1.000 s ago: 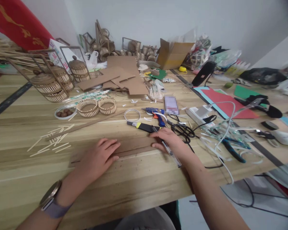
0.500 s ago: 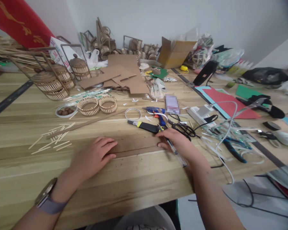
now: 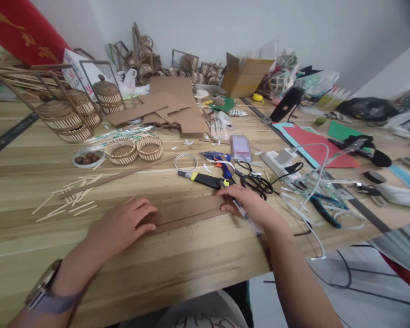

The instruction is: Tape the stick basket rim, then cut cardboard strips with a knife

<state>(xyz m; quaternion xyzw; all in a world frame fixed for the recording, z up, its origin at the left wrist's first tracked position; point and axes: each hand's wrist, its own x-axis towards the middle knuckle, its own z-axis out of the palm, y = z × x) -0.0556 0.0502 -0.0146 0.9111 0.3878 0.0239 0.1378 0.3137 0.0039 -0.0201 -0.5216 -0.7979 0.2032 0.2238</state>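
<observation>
A narrow brown cardboard strip (image 3: pixel 187 212) lies across the near part of the table between my hands, with a crease or edge along its length. My left hand (image 3: pixel 123 219) grips its left end, thumb on the near side and fingers on the far side. At the other end, my right hand (image 3: pixel 248 205) has its fingertips and thumb on the strip, while a clear pen (image 3: pixel 243 211) runs slantwise through that hand. Just beyond the right fingers lies a black and yellow utility knife (image 3: pixel 205 179). Black-handled scissors (image 3: pixel 256 183) are close by.
Two small round slatted baskets (image 3: pixel 121 151) stand left of centre beside a bowl of brown balls (image 3: pixel 87 159). Thin wooden sticks (image 3: pixel 77 196) lie scattered at left. A blue glue gun (image 3: pixel 218 157), a tape ring (image 3: pixel 186 162), pliers (image 3: pixel 325 212) and a white cable (image 3: pixel 323 177) lie farther out.
The view has shifted a little, moving everything leftward. The strip's left end, with my left hand on it, sits slightly closer to me, so the strip is more slanted. The right hand keeps its hold.
</observation>
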